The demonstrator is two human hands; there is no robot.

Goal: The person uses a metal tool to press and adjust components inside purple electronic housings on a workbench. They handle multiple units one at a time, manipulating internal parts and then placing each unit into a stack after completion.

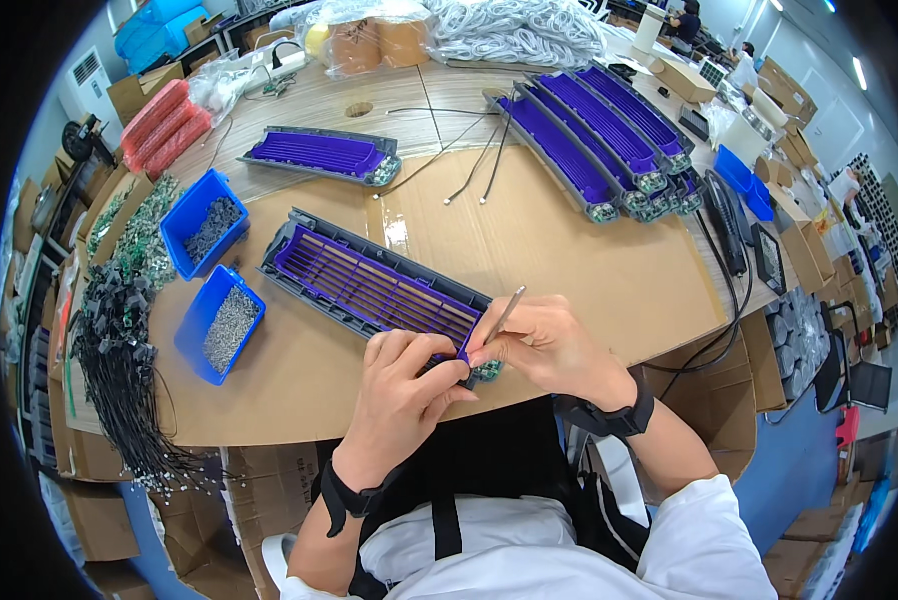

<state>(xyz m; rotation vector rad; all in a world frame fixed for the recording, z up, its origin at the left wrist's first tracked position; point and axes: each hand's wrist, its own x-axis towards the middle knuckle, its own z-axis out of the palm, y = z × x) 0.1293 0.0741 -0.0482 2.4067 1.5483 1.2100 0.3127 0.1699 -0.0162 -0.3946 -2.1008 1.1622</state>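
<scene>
Here, right hand [549, 345] pinches a slim metal tool [511, 309] over the grey-and-purple panel [369, 275], which runs off leftward from beneath the fingers, while left hand [397, 396], fingers bent, exact grip unclear, seemingly steadies its end.

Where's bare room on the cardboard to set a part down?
Widest: bare cardboard bordered by the right hand and stacked purple housings. Smaller: between the left hand and lower blue bin. Crowded: left side, with upper blue bin and black cable bundle; also the housing under both hands.
</scene>
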